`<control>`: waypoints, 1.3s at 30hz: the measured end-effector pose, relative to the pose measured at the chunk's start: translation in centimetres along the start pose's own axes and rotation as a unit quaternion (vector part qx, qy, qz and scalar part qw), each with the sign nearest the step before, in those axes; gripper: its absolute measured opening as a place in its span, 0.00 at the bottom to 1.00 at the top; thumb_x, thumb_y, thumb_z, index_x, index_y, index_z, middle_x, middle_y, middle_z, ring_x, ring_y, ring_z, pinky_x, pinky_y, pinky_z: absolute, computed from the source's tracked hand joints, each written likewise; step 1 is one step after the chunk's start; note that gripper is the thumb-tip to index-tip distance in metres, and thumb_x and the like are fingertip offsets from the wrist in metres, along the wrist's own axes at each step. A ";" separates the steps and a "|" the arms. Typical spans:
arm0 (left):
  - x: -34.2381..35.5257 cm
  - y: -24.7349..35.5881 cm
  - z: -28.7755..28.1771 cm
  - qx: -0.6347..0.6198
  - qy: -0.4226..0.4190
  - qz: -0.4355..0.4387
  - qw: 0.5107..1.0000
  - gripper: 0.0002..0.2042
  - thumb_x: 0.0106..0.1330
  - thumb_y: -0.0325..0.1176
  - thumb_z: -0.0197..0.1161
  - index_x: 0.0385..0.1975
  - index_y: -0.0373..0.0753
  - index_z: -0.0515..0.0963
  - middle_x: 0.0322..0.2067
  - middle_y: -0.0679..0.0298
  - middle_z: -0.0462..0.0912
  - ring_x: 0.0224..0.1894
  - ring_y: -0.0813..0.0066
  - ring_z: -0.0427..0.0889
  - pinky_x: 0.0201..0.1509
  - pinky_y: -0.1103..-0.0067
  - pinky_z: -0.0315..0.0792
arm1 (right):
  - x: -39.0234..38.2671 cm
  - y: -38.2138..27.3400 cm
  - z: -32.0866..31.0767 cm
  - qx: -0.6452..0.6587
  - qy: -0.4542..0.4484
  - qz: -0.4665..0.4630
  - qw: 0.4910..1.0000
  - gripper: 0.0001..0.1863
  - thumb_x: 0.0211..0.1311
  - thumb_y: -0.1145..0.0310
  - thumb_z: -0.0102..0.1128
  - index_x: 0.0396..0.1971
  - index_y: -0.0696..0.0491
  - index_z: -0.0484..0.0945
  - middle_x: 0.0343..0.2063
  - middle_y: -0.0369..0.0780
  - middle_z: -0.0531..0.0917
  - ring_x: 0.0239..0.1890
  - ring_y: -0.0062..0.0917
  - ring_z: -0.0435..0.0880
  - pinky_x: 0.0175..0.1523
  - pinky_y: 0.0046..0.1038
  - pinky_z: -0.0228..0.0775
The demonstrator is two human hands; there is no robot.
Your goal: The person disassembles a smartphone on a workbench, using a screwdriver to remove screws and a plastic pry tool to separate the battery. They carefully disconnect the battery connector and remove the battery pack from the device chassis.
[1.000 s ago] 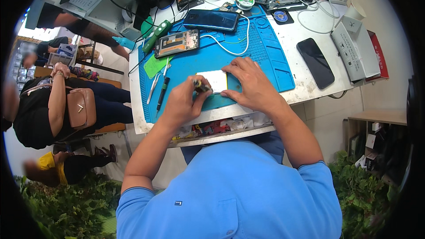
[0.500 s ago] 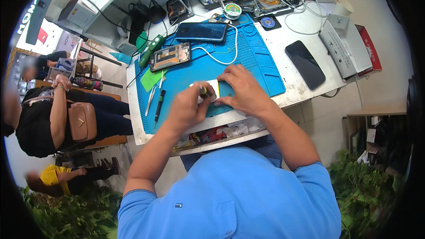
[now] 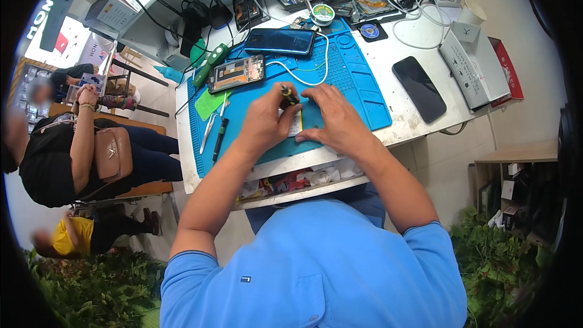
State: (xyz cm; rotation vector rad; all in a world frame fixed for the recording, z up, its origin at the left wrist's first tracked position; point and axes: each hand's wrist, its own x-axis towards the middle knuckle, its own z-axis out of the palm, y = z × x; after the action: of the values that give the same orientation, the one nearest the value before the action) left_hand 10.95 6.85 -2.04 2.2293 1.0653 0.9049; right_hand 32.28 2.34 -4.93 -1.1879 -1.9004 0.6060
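My left hand [image 3: 266,120] is closed around a tool with a black and yellow handle [image 3: 289,93], which stands nearly upright; its tip is hidden by the fingers. Under it lies a flat white piece with a yellow edge [image 3: 296,124], which looks like a phone battery. The thumb and curved fingers of my right hand [image 3: 337,120] hold that battery at its near and far ends. Just beyond, an opened phone [image 3: 238,73] shows its inner frame. To the left of my hands lie a black and green screwdriver [image 3: 220,140] and metal tweezers [image 3: 207,136].
A blue repair mat [image 3: 371,100] covers much of the white table. On it are a dark blue phone [image 3: 279,42], a green card [image 3: 208,104] and a white cable. A black phone [image 3: 419,89] and an open white box [image 3: 475,67] are at right. People are at left.
My left hand has shifted slightly up and away, and its blur is gone. The tool's handle now stands more upright. My right hand stays almost in place.
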 end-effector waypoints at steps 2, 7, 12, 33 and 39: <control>-1.4 -0.2 -1.5 0.007 -0.004 -0.024 1.000 0.16 0.72 0.23 0.74 0.54 0.36 0.75 0.40 0.53 0.91 0.42 0.55 0.95 0.47 0.66 0.87 | -0.2 0.0 0.0 -0.021 -0.026 -0.002 0.999 0.47 0.44 0.55 0.93 0.65 0.54 0.79 0.59 0.46 0.80 0.65 0.46 0.77 0.72 0.45 0.73; -3.3 -1.0 -4.8 0.037 -0.010 -0.066 0.997 0.19 0.71 0.20 0.75 0.56 0.35 0.74 0.43 0.54 0.92 0.46 0.59 0.96 0.52 0.68 0.89 | -0.1 -0.2 -0.2 -0.049 -0.058 0.004 0.997 0.45 0.45 0.53 0.92 0.65 0.54 0.81 0.57 0.45 0.80 0.63 0.44 0.78 0.71 0.45 0.73; -0.6 -0.1 -0.6 0.024 -0.043 0.008 0.999 0.17 0.71 0.21 0.75 0.53 0.36 0.75 0.41 0.55 0.91 0.44 0.61 0.96 0.51 0.68 0.89 | 0.1 -0.1 0.4 -0.016 0.000 -0.003 1.000 0.48 0.47 0.55 0.91 0.70 0.51 0.79 0.57 0.45 0.80 0.62 0.43 0.78 0.70 0.44 0.74; -7.0 -0.1 -4.9 0.042 -0.008 -0.014 0.999 0.18 0.71 0.20 0.75 0.54 0.35 0.74 0.44 0.51 0.91 0.45 0.59 0.95 0.51 0.69 0.87 | 0.2 -0.8 -0.5 -0.054 -0.051 0.007 0.997 0.35 0.49 0.56 0.90 0.59 0.50 0.90 0.55 0.41 0.82 0.60 0.39 0.80 0.68 0.39 0.76; -5.1 1.4 -2.9 0.044 -0.062 0.026 0.997 0.15 0.69 0.20 0.76 0.51 0.34 0.78 0.43 0.55 0.91 0.44 0.62 0.95 0.49 0.70 0.87 | 0.0 -0.6 -0.5 -0.048 -0.047 0.006 0.998 0.36 0.49 0.55 0.90 0.60 0.50 0.90 0.55 0.41 0.82 0.60 0.39 0.80 0.68 0.39 0.76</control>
State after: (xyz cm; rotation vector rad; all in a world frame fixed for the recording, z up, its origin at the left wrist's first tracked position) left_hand 7.06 2.37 -0.98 2.3625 1.0125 0.7427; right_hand 32.33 2.06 -4.19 -1.2505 -2.0220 0.5922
